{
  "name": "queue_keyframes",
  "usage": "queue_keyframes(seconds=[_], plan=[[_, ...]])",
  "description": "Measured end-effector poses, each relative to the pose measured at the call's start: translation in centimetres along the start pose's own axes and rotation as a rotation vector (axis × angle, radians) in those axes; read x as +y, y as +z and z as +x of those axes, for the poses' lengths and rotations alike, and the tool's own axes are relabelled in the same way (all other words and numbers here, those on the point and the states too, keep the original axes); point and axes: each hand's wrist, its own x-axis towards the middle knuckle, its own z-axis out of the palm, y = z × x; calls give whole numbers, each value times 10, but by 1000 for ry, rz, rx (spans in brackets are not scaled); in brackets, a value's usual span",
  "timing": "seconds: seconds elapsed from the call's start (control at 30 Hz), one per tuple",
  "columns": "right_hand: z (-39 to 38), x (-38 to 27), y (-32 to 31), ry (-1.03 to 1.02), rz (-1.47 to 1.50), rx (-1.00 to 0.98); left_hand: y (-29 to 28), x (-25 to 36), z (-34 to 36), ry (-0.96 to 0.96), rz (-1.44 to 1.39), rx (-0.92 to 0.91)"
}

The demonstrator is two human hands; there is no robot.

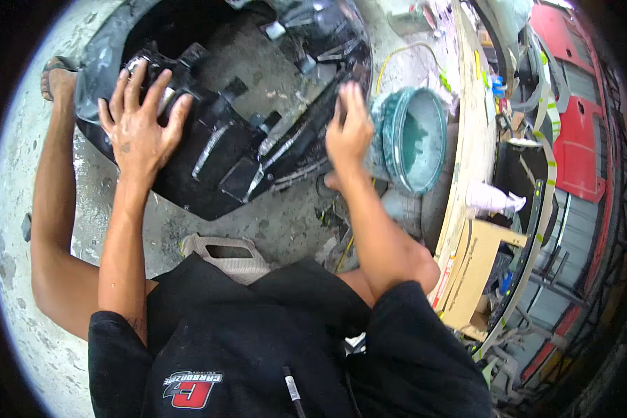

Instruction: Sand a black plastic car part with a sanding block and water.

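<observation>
A large black moulded panel [209,157], curved round an opening and wet with shiny streaks, lies on the floor before me. My left hand [141,132] rests flat on its left part, fingers spread. My right hand [348,136] is at the panel's right edge, slightly blurred, its fingers bent and pressed together. Whatever it may hold is hidden. Just right of that hand stands a teal bucket [377,136], tilted toward me, its inside wet and whitish.
A beige ribbed seat [258,268] with an oval slot is below me. To the right, a pale wooden edge [470,118] runs lengthwise beside a cardboard box [470,275] and a white bottle [491,197]. A yellow cord [404,49] curves behind the bucket. Red panels [578,143] stand far right.
</observation>
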Motion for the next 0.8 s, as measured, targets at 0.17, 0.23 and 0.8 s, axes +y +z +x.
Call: queue_keyframes(seconds=[0.17,0.23,0.8], plan=[[-9,17,4,-76,45,16,1,1,0,10,-1,25],[-13,22,7,53,10,37,1,1,0,10,8,13],[-39,6,1,-275,193,-39,0,2,0,-18,-10,25]])
